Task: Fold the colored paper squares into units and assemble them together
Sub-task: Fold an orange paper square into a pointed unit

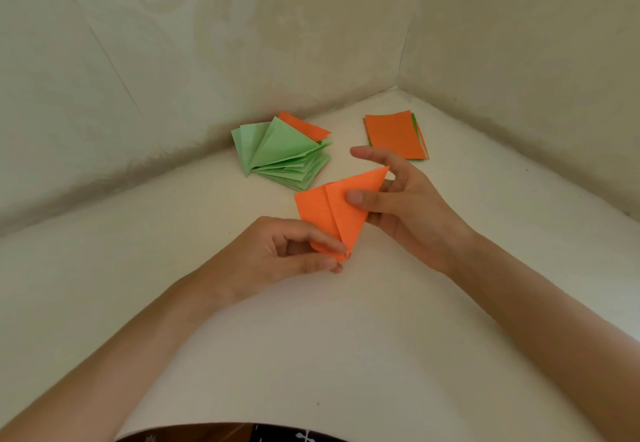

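One half-folded orange paper [330,214] is held just above the desk [346,337] between two hands. The left hand [273,254] pinches its lower tip with curled fingers [320,242]. The right hand [412,206] clamps its upper side, thumb on top, other fingers behind, forefinger straight. Beyond lie a fanned pile of green units [280,154], too overlapped to count, one orange unit [304,127] and one stack [394,135] of squares.

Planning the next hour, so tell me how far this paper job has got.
Done: a fanned pile of folded units, mostly green with some orange. In hand: the left hand pinches the lower tip of a part-folded orange sheet while the right hand holds its side. Left: the flat stack, orange on top, is unfolded, and nothing looks assembled yet.
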The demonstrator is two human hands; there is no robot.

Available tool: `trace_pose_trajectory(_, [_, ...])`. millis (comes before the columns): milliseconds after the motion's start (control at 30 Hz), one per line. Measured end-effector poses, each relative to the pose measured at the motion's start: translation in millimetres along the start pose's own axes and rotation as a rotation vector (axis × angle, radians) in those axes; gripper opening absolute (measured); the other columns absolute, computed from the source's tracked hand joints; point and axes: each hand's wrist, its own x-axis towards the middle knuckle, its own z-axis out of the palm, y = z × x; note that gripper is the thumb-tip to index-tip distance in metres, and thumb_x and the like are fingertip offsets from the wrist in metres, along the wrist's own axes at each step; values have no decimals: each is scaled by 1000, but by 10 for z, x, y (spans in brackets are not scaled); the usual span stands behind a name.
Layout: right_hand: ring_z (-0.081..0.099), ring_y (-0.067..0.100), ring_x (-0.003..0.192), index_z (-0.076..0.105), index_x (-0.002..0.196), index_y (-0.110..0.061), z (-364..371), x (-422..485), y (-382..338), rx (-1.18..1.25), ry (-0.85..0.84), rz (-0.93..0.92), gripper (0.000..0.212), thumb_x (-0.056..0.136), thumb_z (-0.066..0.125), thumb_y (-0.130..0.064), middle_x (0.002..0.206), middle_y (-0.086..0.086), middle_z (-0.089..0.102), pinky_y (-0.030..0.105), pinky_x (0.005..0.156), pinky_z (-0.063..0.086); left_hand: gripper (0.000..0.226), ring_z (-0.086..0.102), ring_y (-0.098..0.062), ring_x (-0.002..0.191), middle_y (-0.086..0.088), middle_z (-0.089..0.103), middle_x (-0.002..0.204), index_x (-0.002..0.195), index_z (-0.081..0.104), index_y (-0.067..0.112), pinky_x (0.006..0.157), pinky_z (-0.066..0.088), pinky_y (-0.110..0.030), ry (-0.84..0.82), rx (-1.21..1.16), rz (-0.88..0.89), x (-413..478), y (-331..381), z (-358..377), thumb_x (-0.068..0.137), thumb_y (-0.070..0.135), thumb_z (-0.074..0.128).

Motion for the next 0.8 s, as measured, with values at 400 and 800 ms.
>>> trace_pose_trajectory(400, [62, 16, 66, 53, 105, -17, 118, -23, 119, -156, 168, -109, 36, 80, 64, 7, 65, 1, 62, 30, 68, 56, 22, 61, -10, 59, -1, 66, 67, 85, 58, 9, 61, 52, -19, 265, -97, 63, 82, -50, 88, 66, 10, 69])
trace_pose_trajectory(800, [62, 11, 63, 52, 102, -13, 143, -23, 132, -105, 225, -88, 28, 84, 60, 7, 66, 4, 59, 24, 62, 54, 13, 64, -10, 64, 0, 67, 66, 82, 62, 7, 60, 52, -19, 337, -136, 66, 100, -63, 95, 70, 11, 65])
